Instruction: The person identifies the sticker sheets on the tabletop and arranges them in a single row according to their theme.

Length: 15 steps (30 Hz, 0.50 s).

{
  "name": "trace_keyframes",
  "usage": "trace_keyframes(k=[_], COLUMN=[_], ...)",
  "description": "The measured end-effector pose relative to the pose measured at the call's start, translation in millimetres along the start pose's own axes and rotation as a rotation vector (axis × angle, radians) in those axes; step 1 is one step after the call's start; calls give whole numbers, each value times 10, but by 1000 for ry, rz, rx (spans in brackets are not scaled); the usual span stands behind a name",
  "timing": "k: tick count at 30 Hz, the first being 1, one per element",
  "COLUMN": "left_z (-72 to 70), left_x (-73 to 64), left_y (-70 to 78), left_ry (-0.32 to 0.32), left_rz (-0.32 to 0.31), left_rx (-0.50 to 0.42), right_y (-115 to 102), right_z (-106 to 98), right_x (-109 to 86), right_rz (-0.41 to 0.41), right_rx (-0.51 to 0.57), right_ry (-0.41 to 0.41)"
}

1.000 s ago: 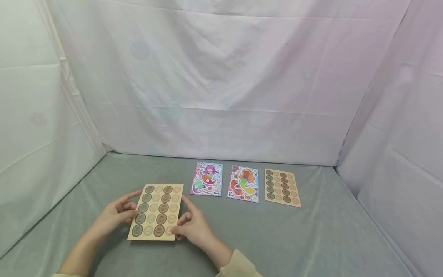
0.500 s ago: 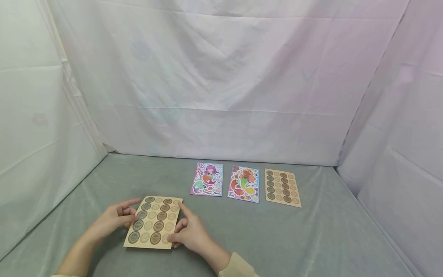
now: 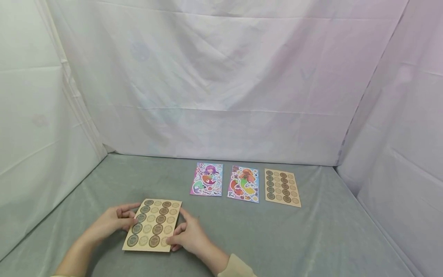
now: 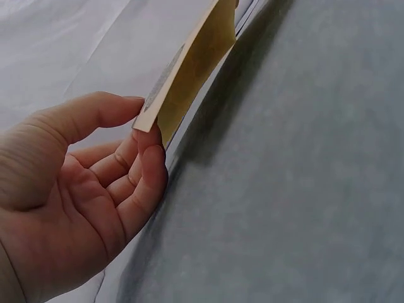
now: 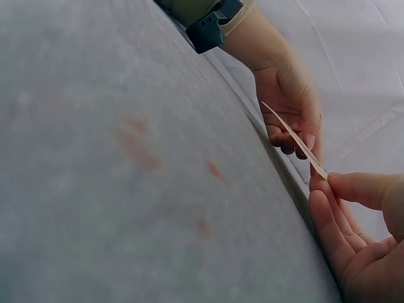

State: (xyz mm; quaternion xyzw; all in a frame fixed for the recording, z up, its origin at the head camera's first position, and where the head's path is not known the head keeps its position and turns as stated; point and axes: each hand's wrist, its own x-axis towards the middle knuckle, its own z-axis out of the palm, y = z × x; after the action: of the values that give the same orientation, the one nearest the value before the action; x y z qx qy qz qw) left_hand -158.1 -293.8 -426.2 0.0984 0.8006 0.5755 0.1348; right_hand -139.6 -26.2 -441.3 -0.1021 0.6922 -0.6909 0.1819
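Observation:
A tan sticker sheet (image 3: 152, 225) printed with rows of round dark and pale labels is held between both hands at the front left of the table. My left hand (image 3: 115, 223) pinches its left edge, thumb on top and fingers beneath, as the left wrist view shows on the sheet's edge (image 4: 189, 69). At its lower right edge my right hand (image 3: 190, 234) pinches it the same way. Seen edge-on in the right wrist view, the sheet (image 5: 293, 136) is tilted, with a shadow under it on the cloth.
Farther back lie a purple-haired mermaid sticker sheet (image 3: 207, 179), an orange-haired mermaid sticker sheet (image 3: 243, 184) and another tan round-label sheet (image 3: 282, 187), side by side. Grey cloth (image 3: 277, 242) covers the table. White curtains (image 3: 221, 77) enclose the back and sides.
Both hands have lowered the tan sticker sheet and drawn it nearer and slightly left, mostly in the first half second. The three sheets at the back have not moved.

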Motion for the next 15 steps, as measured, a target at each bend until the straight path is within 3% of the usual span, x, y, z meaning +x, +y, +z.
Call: trace_keyframes(k=[15], left_z=[-10], left_x=[-12], left_y=[-23], left_ry=[-26], left_rz=[13], left_rx=[27], right_y=[-19], right_z=[62], right_x=[-61], right_rz=[39], right_rx=[-21], right_ry=[-3])
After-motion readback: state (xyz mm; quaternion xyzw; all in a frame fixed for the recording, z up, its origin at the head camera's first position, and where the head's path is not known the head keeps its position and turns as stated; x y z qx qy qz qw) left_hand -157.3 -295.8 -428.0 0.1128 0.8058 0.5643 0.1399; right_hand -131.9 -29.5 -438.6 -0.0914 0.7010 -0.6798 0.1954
